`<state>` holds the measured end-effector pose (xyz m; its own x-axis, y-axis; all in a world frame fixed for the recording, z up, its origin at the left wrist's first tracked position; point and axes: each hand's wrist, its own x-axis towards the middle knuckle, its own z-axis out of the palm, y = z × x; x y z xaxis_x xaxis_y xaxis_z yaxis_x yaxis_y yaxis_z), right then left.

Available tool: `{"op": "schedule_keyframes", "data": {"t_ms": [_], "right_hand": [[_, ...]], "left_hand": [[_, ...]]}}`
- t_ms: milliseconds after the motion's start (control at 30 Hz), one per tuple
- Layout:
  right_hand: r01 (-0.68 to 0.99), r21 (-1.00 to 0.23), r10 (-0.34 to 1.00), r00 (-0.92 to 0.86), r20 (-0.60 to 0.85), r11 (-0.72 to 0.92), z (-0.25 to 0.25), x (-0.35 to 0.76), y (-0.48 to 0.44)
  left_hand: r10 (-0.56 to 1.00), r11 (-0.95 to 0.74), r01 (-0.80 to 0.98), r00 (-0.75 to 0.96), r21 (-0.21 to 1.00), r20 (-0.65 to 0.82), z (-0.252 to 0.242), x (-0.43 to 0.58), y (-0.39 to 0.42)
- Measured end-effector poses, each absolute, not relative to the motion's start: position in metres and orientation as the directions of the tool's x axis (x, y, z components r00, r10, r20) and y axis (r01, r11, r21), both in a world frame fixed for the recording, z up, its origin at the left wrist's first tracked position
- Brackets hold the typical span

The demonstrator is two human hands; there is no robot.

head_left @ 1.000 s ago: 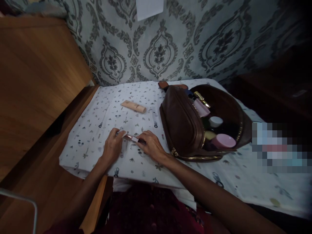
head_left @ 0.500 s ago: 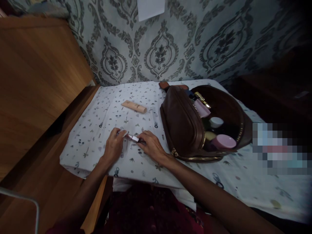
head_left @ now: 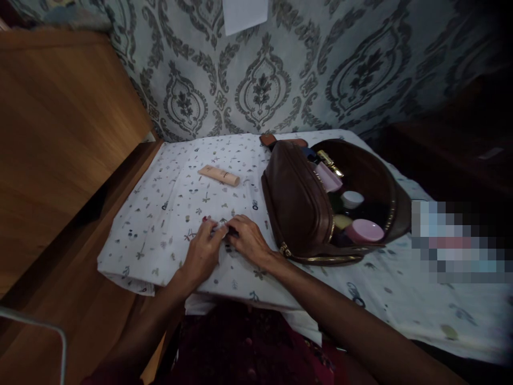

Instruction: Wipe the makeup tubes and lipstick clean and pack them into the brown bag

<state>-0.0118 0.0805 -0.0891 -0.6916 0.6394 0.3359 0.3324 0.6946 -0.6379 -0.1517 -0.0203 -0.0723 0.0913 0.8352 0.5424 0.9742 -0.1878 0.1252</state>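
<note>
My left hand (head_left: pixel 203 250) is closed around a slim lip gloss tube (head_left: pixel 206 218), whose reddish end sticks out past the fingers. Most of the tube is hidden behind them. My right hand (head_left: pixel 249 239) pinches the dark end of the same tube, its fingertips close against those of the left. Both hands rest low over the patterned white cloth (head_left: pixel 168 230). Beyond them lies a beige squeeze tube (head_left: pixel 219 175) on its side. To the right stands an open brown leather cosmetic bag (head_left: pixel 296 200).
In the bag are a pink-lidded jar (head_left: pixel 365 230), a white-lidded jar (head_left: pixel 352 199), a pink box (head_left: pixel 329 177) and a gold item (head_left: pixel 331 163). A wooden cabinet (head_left: pixel 68 123) stands left; patterned wallpaper (head_left: pixel 262 88) rises behind. Something blurred out lies at the far right.
My left hand has slid right along the lip gloss tube, toward my right hand, covering the middle that showed before. My right hand keeps its place at the dark end.
</note>
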Motion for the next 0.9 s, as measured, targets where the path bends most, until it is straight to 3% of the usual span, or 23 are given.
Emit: {"op": "schedule_keyframes", "data": {"t_ms": [467, 733, 900], "right_hand": [[0.401, -0.591, 0.636, -0.727, 0.259, 0.700, -0.079, -0.011, 0.075], [0.391, -0.629, 0.654, -0.712, 0.256, 0.672, -0.080, -0.009, 0.076], [0.336, -0.674, 0.655, -0.697, 0.292, 0.658, -0.083, -0.007, 0.077]], "left_hand": [[0.807, -0.276, 0.950, 0.146, 0.146, 0.572, -0.072, -0.163, -0.020], [0.859, -0.106, 0.964, -0.036, 0.245, 0.510, -0.064, -0.183, -0.017], [0.861, -0.107, 0.945, -0.068, 0.309, 0.504, -0.067, -0.191, -0.011]]}}
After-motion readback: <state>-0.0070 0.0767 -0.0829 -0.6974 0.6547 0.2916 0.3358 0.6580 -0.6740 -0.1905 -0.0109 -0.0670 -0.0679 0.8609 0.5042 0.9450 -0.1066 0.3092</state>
